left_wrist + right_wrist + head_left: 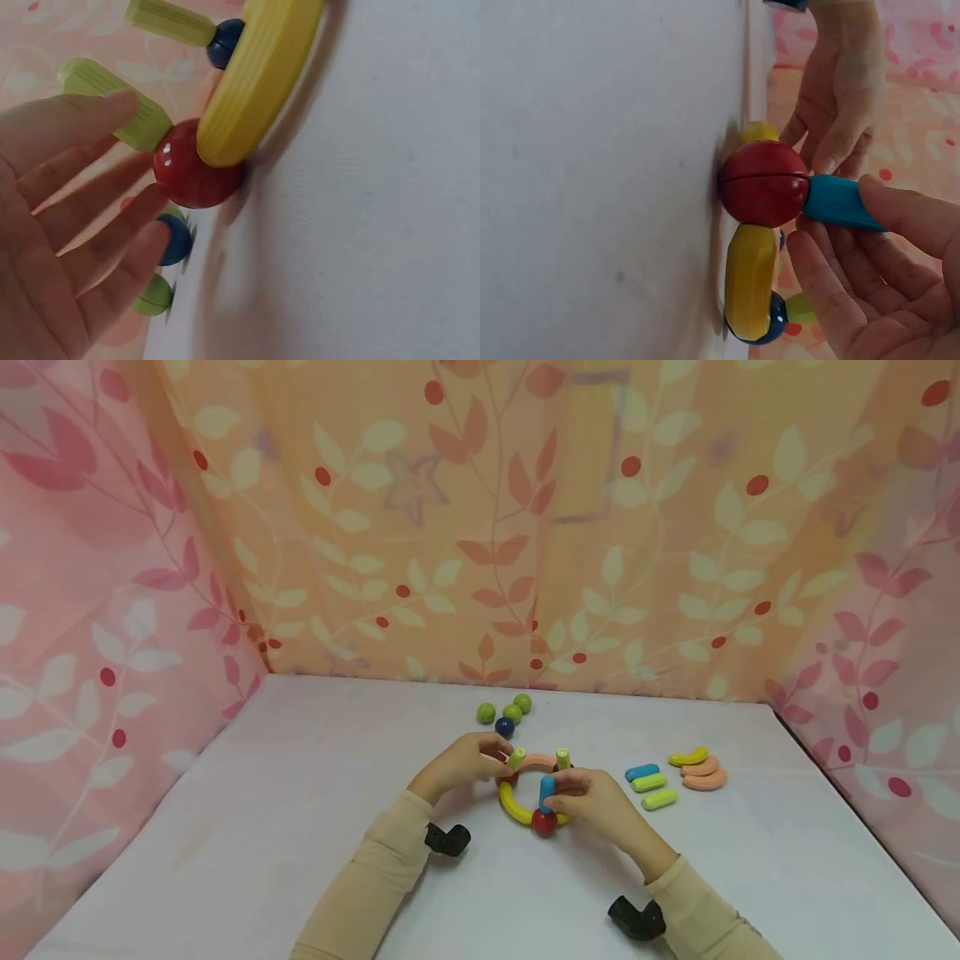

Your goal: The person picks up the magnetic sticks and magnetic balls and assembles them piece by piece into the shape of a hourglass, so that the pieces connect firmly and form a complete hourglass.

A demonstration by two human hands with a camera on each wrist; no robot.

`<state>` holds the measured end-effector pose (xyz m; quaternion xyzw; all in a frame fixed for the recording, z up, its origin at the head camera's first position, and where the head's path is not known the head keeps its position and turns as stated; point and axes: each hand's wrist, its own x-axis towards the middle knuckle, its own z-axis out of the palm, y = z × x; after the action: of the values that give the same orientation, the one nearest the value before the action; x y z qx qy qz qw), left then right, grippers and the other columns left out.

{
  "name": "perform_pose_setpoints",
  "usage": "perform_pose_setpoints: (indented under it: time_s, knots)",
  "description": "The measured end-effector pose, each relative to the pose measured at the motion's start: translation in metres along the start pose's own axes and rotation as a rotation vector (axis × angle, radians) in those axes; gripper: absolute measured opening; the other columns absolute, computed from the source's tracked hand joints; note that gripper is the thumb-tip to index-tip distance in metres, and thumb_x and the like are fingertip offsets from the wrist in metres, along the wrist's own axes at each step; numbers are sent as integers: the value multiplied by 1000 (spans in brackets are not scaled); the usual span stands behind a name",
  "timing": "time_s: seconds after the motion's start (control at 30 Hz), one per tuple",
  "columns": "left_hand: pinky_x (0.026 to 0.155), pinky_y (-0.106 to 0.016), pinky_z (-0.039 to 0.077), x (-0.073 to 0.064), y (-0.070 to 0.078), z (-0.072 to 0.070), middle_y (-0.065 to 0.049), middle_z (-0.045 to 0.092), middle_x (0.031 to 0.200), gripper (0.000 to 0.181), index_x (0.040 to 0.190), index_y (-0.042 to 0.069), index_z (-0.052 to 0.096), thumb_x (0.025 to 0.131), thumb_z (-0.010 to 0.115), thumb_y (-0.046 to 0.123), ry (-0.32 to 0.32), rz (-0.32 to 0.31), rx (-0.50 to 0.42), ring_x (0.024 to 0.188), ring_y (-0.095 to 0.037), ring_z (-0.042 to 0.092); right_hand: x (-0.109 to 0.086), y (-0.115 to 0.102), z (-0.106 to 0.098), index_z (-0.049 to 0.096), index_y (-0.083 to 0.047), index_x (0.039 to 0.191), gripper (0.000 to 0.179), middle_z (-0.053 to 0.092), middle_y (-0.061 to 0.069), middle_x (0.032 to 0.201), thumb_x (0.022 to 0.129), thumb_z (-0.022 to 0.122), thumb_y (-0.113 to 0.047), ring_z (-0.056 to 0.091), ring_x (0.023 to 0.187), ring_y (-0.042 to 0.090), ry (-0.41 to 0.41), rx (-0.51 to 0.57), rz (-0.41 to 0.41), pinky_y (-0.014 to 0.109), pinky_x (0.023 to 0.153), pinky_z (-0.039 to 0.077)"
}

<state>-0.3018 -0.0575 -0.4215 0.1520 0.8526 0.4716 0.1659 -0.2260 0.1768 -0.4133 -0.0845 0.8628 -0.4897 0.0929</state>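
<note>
A ring of curved sticks joined by balls lies on the white table, with a yellow curved stick [514,807] at its near left and a pink one [538,760] at the back. My right hand [597,803] pinches a blue stick [844,202] that stands in the red ball [763,184] at the ring's near side. At the ring's left, a green stick [124,105] rises from another red ball [196,171]; my left hand [470,765] pinches it, thumb across its side. A second green stick [563,758] stands in a dark blue ball [225,45].
Behind the ring sit several green balls [486,713] and one dark blue ball [505,727]. To the right lie a blue stick [642,772], green sticks [659,799], a yellow curved stick [688,757] and pink curved sticks [705,780]. Patterned cloth [495,527] walls the table's back and sides.
</note>
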Motion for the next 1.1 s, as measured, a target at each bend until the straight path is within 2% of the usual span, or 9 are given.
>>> perform_pose_setpoints:
  time_s: [0.13, 0.3, 0.4, 0.6, 0.8, 1.0, 1.1]
  knots:
    - [103, -47, 45, 0, 0, 3, -1, 69, 114, 21, 105, 18, 69, 87, 76, 27, 7, 42, 9, 114, -21, 57, 0, -1, -5, 68, -3, 119, 39, 74, 11, 110, 87, 77, -21, 69, 98, 18, 40, -19, 61, 31, 80, 59]
    - [97, -40, 49, 1, -1, 4, -1, 70, 109, 23, 106, 16, 67, 87, 77, 25, -24, 77, -3, 104, -17, 61, -1, -1, -8, 67, -2, 123, 38, 73, 14, 114, 88, 75, -16, 68, 103, 22, 43, -26, 57, 33, 81, 59]
    - [93, -35, 49, 1, 1, 3, 0, 70, 104, 23, 103, 15, 67, 85, 79, 24, -18, 81, 11, 97, -13, 62, -2, -1, -10, 66, -1, 123, 38, 72, 15, 115, 89, 74, -14, 68, 106, 25, 58, -35, 28, 36, 84, 59]
    - [88, -31, 48, 0, 4, 4, 1, 69, 99, 22, 98, 14, 66, 83, 80, 22, -13, 76, 22, 91, -13, 61, 0, -1, -8, 64, -5, 126, 41, 71, 12, 117, 87, 75, -15, 67, 108, 25, 82, 4, 42, 39, 89, 59]
    - [91, -36, 49, -3, 7, 9, 2, 68, 102, 20, 103, 18, 69, 86, 78, 21, -14, 64, 37, 96, -16, 60, 2, -2, -3, 60, -7, 130, 46, 72, 12, 115, 86, 74, -11, 68, 105, 25, 125, -17, 11, 35, 82, 59]
    - [84, -30, 50, -3, 9, 11, 2, 69, 99, 26, 111, 21, 72, 86, 78, 21, -10, 99, 84, 95, -15, 60, 11, -3, -1, 56, -9, 139, 58, 72, 9, 110, 85, 76, -11, 67, 102, 23, 143, -91, 30, 36, 81, 59]
    - [79, -28, 51, -3, 10, 14, 2, 69, 100, 30, 117, 22, 72, 87, 77, 20, -2, 117, 116, 96, -16, 59, 14, -4, -1, 56, -9, 139, 58, 72, 8, 109, 85, 76, -10, 67, 101, 22, 148, -96, 40, 35, 80, 60]
